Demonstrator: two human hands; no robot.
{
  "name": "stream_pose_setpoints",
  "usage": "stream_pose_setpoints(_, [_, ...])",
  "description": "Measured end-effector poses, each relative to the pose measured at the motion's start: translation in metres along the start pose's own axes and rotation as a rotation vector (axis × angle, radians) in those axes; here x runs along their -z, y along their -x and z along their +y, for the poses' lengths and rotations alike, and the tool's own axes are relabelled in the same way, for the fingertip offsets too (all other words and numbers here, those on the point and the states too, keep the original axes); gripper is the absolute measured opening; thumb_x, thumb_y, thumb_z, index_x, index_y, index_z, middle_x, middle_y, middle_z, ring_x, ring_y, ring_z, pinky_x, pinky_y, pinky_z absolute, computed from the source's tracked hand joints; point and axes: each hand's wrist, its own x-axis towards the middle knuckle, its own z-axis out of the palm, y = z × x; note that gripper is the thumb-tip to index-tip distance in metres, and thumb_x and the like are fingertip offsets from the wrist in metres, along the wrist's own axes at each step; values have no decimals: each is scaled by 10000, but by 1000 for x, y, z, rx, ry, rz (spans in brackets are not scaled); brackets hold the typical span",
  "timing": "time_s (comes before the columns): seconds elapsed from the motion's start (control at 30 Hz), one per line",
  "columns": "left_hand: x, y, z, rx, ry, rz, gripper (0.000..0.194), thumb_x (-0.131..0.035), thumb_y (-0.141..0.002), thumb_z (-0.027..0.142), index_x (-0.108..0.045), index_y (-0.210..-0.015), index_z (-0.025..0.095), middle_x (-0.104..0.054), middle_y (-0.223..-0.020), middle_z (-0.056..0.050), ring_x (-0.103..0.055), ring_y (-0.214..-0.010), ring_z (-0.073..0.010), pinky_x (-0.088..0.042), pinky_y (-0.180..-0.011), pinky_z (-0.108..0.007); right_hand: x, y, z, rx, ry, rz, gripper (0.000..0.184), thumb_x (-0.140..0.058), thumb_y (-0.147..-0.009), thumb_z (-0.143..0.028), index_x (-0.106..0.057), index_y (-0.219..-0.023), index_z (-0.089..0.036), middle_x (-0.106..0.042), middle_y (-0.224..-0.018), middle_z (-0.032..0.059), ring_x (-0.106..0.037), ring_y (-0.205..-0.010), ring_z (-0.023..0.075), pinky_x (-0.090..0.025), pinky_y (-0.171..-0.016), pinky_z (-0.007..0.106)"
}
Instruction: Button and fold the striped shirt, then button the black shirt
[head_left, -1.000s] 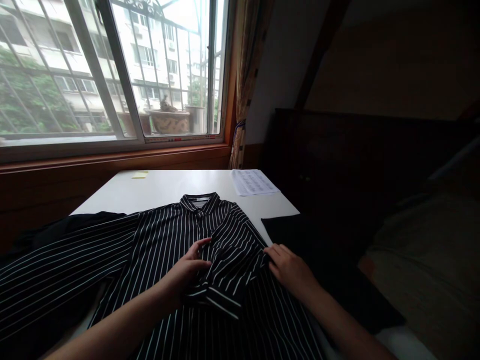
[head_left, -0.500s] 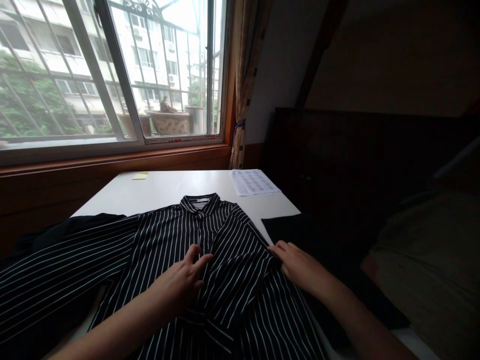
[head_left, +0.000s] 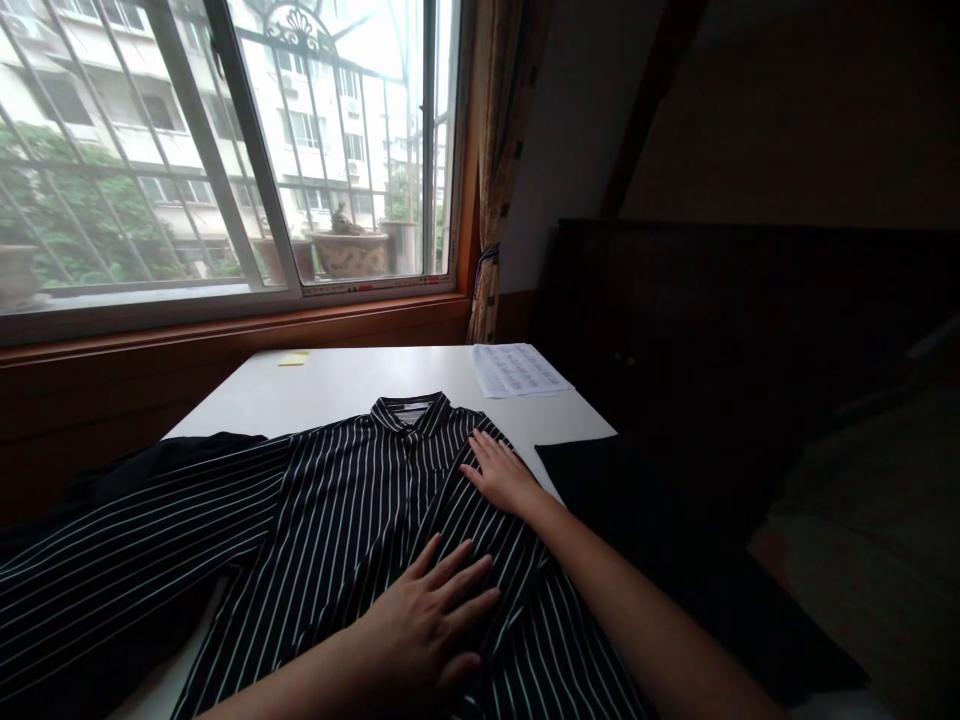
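A black shirt with white stripes (head_left: 337,500) lies front up, its collar towards the window. One sleeve stretches out to the left; the other is folded across the shirt's front. My left hand (head_left: 427,620) is over the lower part of the folded sleeve, fingers spread and holding nothing. Near the shoulder on the right, my right hand (head_left: 499,470) lies flat on the fabric with its fingers stretched out. Both palms face down, so their undersides are hidden.
Beneath the shirt is a white table (head_left: 345,372). Printed sheets (head_left: 517,370) lie at its far right, a yellow sticky note (head_left: 293,358) at its far left. Dark cloth (head_left: 585,470) lies on the right, more dark fabric (head_left: 172,455) under the left sleeve. A window (head_left: 337,150) stands behind.
My right hand has let go of the folded sleeve's edge and moved up and left to the shoulder. My left hand has come nearer and slightly right, its fingers spreading.
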Motion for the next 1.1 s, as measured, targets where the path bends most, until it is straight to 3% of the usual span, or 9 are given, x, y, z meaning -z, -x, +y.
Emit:
stream_pose_setpoints(0.23, [12, -2, 5, 78, 29, -40, 735, -614, -943, 483, -231, -1569, 433, -163, -1670, 14, -93, -1513, -470, -181, -1156, -759, -1, -10, 13, -21, -19, -25, 739, -287, -1008, -615, -270, -1598, -169, -137, -1688, 92, -109, -1556, 263, -77, -1247, 448])
stream_pose_setpoints(0.33, [21, -5, -7, 171, 27, -9, 643, -484, -1003, 536, -211, -1574, 426, -154, -1674, -7, -135, -1517, -442, -171, -1161, -753, -1, -12, 13, -27, -16, -33, 735, -287, -1006, -627, -271, -1599, -193, -131, -1691, 84, -98, -1557, 266, -72, -1245, 449])
stream_pose_setpoints(0.43, [18, -2, -24, 243, 3, 56, 580, -402, -1036, 532, -226, -1574, 408, -190, -1669, -20, -161, -1528, -383, -170, -1193, -703, 0, -12, 13, -27, -15, -36, 716, -282, -1003, -643, -288, -1594, -239, -123, -1695, 63, -92, -1557, 269, -76, -1242, 462])
stream_pose_setpoints(0.57, [3, 11, -38, 225, -34, 105, 579, -414, -1036, 529, -246, -1572, 387, -196, -1666, -19, -170, -1536, -336, -153, -1228, -635, 1, -12, 15, -28, -18, -37, 708, -271, -1002, -666, -290, -1591, -275, -116, -1698, 50, -92, -1556, 274, -80, -1238, 472])
stream_pose_setpoints(0.67, [-1, 22, -39, 200, -36, 72, 599, -406, -1036, 539, -197, -1579, 398, -149, -1673, -3, -142, -1541, -333, -151, -1232, -629, 0, -16, 19, -35, -19, -41, 690, -257, -1003, -673, -281, -1590, -312, -100, -1701, 26, -85, -1558, 262, -75, -1238, 469])
stream_pose_setpoints(0.97, [7, 41, -36, 114, -35, 44, 593, -405, -1047, 502, -153, -1580, 434, -130, -1672, 43, -133, -1542, -315, -158, -1251, -602, 0, -36, 37, -155, 5, -57, 748, -219, -1015, -619, -198, -1613, -171, -97, -1694, 58, -98, -1558, 216, -72, -1248, 468])
stream_pose_setpoints(1.1, [5, 41, -37, 101, -46, 69, 591, -419, -1042, 505, -172, -1575, 441, -132, -1672, 47, -144, -1541, -315, -170, -1249, -604, 3, -47, 33, -224, 25, -56, 737, -271, -1016, -566, -234, -1600, -116, -159, -1677, 125, -150, -1547, 288, -103, -1223, 570])
